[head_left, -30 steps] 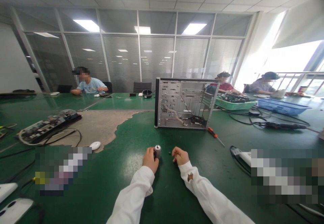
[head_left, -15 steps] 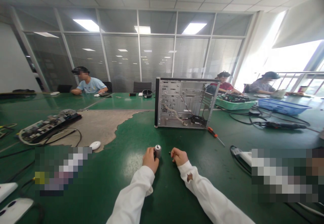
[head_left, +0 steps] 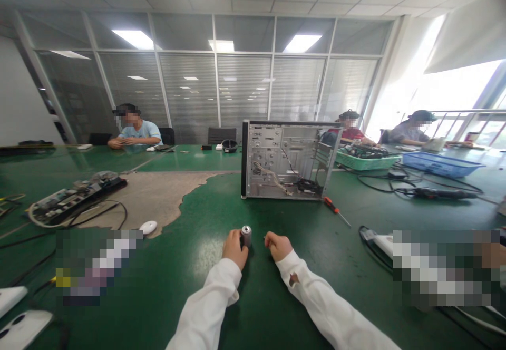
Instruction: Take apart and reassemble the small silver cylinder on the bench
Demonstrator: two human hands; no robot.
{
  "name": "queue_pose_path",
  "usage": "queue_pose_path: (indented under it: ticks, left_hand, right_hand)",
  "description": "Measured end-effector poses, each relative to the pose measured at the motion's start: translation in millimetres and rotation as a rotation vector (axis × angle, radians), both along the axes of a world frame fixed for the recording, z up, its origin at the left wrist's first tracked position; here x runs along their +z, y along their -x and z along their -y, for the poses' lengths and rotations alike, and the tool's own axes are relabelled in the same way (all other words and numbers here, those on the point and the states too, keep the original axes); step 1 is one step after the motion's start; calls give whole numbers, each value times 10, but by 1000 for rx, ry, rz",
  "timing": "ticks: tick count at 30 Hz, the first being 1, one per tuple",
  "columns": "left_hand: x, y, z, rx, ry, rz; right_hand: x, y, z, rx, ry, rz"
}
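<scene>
Two white sleeves reach over a green table, the right one torn near the wrist. The left hand has its fingers wrapped round a small metal cylinder, which seems to stand upright on the tabletop. The right hand is level with it but apart from the cylinder, fingers curled inward; a tiny dark piece shows at their tips, and whether they pinch it or merely lie beside it cannot be told. The step in hand looks like steadying the cylinder on the left while the right attends to the piece. The next move, as I judge it, calls for a precise fingertip pinch and a firm left grasp. Beyond are an orange-handled screwdriver and an open computer case; farther, a blue basket, a green basket, then seated people before a glass partition.
</scene>
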State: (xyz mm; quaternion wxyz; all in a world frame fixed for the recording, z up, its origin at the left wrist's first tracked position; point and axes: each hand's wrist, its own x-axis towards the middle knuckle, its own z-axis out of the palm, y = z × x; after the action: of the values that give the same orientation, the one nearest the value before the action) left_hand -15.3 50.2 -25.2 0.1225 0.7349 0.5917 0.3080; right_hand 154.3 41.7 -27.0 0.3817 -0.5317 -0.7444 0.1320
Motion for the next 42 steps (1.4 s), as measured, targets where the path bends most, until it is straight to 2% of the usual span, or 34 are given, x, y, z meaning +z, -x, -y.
queue_pose_path:
  ticks: [7, 14, 20, 25, 35, 39, 42]
  left_hand:
    - [48, -4, 19, 0, 47, -11]
    - [35, 6, 8, -11, 19, 11]
    - [46, 18, 5, -27, 28, 46]
    - [59, 22, 5, -119, 50, 144]
    - [118, -2, 71, -277, 152, 325]
    - [115, -20, 73, -297, 167, 314]
    - [104, -19, 54, -282, 176, 294]
  right_hand:
    - [9, -5, 2, -2, -28, 16]
    - [37, 15, 47, 32, -74, 45]
    - [68, 40, 106, 112, -230, 31]
    - [159, 95, 192, 144, -306, -4]
    - [384, 261, 481, 264, -206, 91]
    - [394, 179, 660, 240, -172, 107]
    - [338, 13, 862, 210, -179, 94]
